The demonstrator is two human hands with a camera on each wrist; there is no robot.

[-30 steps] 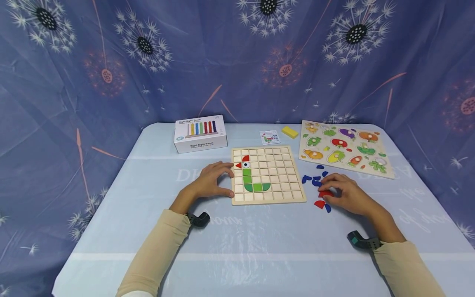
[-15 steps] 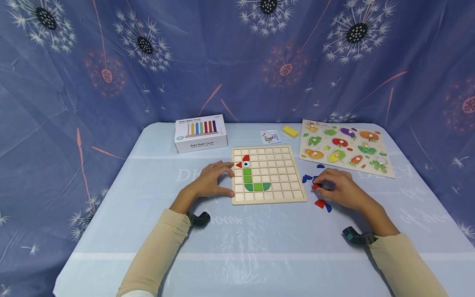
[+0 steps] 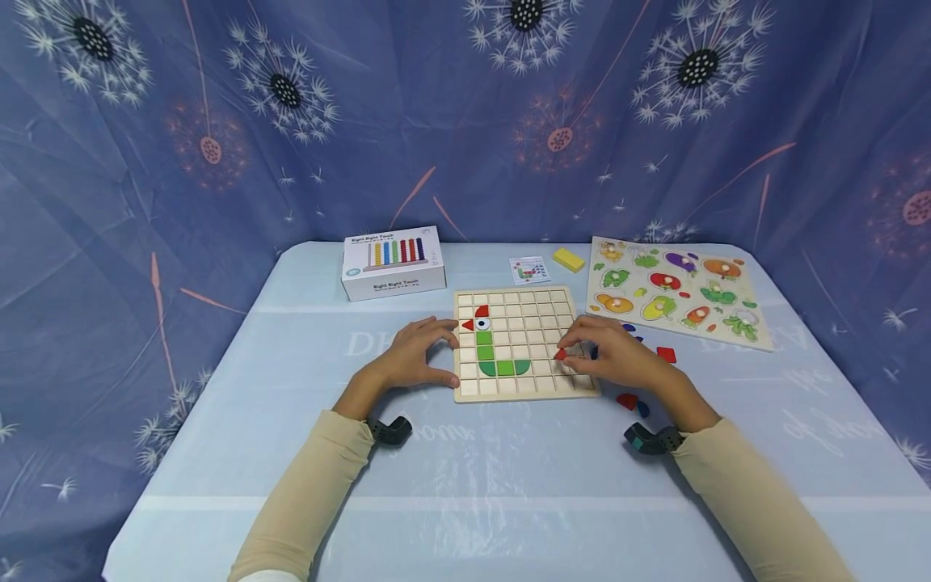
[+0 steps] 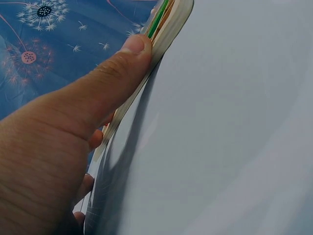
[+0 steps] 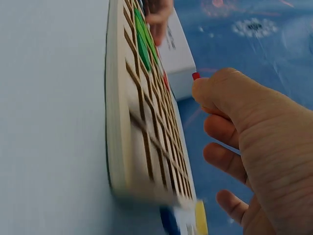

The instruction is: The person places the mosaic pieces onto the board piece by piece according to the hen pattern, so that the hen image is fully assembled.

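Note:
A square wooden grid board lies on the table, bearing red, green and eye-marked pieces that form a bird-like shape. My left hand touches its left edge with thumb and fingertips spread apart; the left wrist view has the thumb against the edge. Over the board's right part, my right hand pinches a small red piece between thumb and fingers. In the right wrist view only a bit of this red piece shows, raised off the grid. Its full outline is hidden.
Right of the board lie a red four-sided piece, a red quarter-round piece and several blue pieces. Behind stand a white box, a picture card, a yellow block and a vegetable puzzle board.
My right hand has picked up the small red piece from the loose pieces and carried it left over the board. A red four-sided piece now shows on the table. My left hand stays put.

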